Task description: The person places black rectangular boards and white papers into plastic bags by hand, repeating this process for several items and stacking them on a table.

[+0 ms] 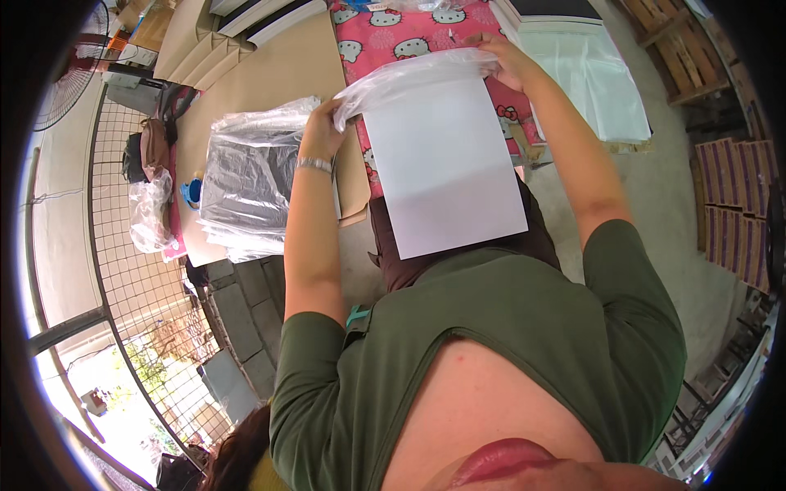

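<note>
A large white rectangular sheet or board (449,168) lies before me, its near edge reaching over my lap. Across its far end runs a bunched, see-through plastic bag (413,75), which covers that edge. My left hand (324,129) grips the bag at the sheet's far left corner, the fingers partly hidden by the film. At the far right corner my right hand (506,64) pinches the other end of the bag, fingers bent. How far the sheet sits inside the plastic I cannot tell.
Left of the sheet is a stack of dark flat items in plastic (246,176) on brown cardboard (282,69), beside a blue tape roll (191,193). A pink patterned cloth (385,37) covers the table. Plastic-covered white sheets (585,82) lie at the right.
</note>
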A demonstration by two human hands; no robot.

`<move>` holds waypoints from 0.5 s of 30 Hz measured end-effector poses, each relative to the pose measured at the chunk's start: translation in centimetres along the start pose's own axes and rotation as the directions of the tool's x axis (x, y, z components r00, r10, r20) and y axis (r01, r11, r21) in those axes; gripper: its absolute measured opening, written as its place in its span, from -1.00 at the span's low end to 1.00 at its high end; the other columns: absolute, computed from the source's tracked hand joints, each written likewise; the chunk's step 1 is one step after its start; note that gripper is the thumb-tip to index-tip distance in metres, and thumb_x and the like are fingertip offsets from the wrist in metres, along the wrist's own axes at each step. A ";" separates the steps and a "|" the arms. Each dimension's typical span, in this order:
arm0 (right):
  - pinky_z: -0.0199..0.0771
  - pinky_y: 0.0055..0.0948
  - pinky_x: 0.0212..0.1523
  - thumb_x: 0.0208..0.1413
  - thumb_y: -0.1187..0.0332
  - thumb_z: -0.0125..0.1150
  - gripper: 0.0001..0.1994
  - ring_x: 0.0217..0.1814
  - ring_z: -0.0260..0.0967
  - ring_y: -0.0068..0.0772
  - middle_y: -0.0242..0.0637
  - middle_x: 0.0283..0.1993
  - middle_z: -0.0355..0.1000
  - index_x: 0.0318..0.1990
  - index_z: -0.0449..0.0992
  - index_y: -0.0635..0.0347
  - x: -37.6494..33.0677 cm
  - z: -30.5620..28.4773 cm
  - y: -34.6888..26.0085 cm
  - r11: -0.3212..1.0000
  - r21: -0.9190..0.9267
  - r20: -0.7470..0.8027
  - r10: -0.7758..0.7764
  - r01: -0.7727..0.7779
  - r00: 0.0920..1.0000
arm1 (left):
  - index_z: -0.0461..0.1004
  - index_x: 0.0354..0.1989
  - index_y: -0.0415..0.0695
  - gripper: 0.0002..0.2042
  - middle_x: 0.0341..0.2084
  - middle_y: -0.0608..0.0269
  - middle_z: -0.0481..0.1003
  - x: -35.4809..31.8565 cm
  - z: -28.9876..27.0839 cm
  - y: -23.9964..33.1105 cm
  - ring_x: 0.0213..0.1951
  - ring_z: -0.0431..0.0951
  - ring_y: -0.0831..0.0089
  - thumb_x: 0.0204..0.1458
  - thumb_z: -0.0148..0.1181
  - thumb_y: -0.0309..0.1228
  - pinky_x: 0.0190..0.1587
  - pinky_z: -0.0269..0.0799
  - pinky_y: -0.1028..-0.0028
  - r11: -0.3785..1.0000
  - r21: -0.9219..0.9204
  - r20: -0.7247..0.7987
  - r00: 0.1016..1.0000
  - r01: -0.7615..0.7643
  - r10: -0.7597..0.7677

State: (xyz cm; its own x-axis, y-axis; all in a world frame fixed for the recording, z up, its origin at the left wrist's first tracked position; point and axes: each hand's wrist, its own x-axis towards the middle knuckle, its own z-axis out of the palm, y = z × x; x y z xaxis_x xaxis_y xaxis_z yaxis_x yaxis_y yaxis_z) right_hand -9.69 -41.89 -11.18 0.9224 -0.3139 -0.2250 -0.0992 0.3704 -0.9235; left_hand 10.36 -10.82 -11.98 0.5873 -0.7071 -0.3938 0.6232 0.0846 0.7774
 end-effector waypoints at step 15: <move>0.37 -0.27 -0.21 -0.01 0.18 0.00 -0.67 -0.21 0.41 -0.34 -0.25 -0.27 0.45 -0.23 0.50 0.22 -2.2 5.0 -7.6 0.716 -0.697 -0.336 -0.374 0.039 0.865 | 0.49 -0.50 -0.24 -0.76 -0.75 0.36 0.33 -4.3 8.0 7.8 -0.67 0.28 0.56 -0.01 0.07 -0.29 -0.60 0.20 0.52 0.562 0.794 -0.132 0.837 -0.231 0.530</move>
State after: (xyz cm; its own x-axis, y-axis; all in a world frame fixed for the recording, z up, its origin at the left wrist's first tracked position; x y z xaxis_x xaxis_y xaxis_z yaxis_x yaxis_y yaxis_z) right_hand -9.12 -39.68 -2.11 0.7093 -0.7033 0.0468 -0.2951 -0.3566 -0.8864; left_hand 8.51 -12.77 -0.31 0.8905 -0.4546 0.0178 -0.1955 -0.3470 0.9173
